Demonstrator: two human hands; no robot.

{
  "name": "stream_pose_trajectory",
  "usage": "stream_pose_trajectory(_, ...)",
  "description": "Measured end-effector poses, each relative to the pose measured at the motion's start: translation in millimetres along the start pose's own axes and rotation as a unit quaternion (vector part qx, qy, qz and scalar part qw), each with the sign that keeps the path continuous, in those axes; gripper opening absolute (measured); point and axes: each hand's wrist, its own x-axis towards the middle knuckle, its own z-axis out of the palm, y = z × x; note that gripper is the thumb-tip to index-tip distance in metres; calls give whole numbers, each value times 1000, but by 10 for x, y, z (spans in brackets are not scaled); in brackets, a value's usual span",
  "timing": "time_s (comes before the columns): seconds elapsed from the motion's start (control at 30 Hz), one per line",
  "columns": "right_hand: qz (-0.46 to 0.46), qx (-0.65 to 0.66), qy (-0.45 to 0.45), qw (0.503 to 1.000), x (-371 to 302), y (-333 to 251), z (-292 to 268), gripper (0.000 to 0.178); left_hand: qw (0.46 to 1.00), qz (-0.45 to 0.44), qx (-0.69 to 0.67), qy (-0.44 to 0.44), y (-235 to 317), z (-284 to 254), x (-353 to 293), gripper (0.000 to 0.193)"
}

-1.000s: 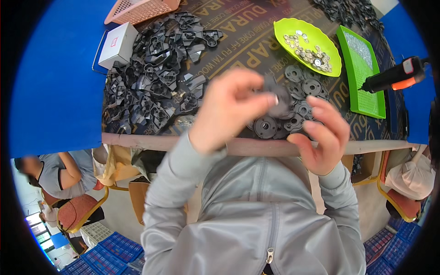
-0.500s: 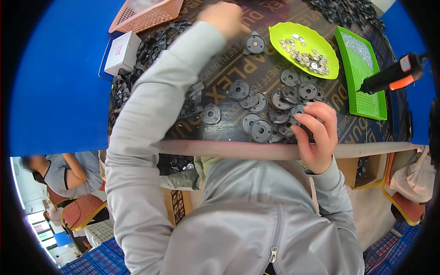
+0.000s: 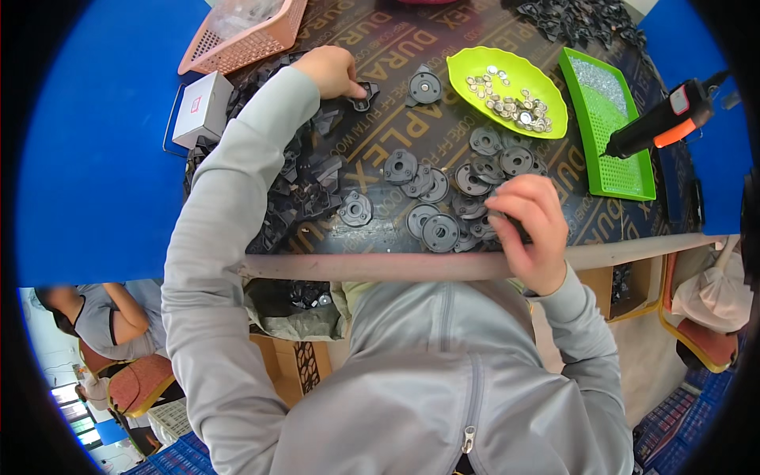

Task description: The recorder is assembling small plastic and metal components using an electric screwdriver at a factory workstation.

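My left hand reaches to the far left of the table, thumb and fingers closed on a black plastic part with pointed ends. Beside it, a round dark grey disc piece with a metal centre sits on a similar pointed part. My right hand rests at the near edge of the table, fingers curled but thumb and index finger apart. It is at the right side of a pile of dark grey discs with centre holes. Nothing shows in its grasp, though the palm is partly hidden.
A yellow-green leaf-shaped dish holds small round metal pieces. Right of it are a green tray of small clear bits and a black electric screwdriver. Black parts heap at left, near a white box and pink basket.
My left hand has moved left and nearer, from beside the disc with the metal centre to the black pointed part. My right hand stays by the disc pile, shifting only slightly.
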Motion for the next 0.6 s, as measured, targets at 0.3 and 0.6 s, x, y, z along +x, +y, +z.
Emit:
stream_pose_trajectory(0.3,71,-243,-133,958,1084,1110,-41,16,995,61,-51,-58,31,10,65,30)
stream_pose_trajectory(0.6,67,-297,-198,932,1248,1513,116,12,906,49,-410,91,477,-129,-626,25)
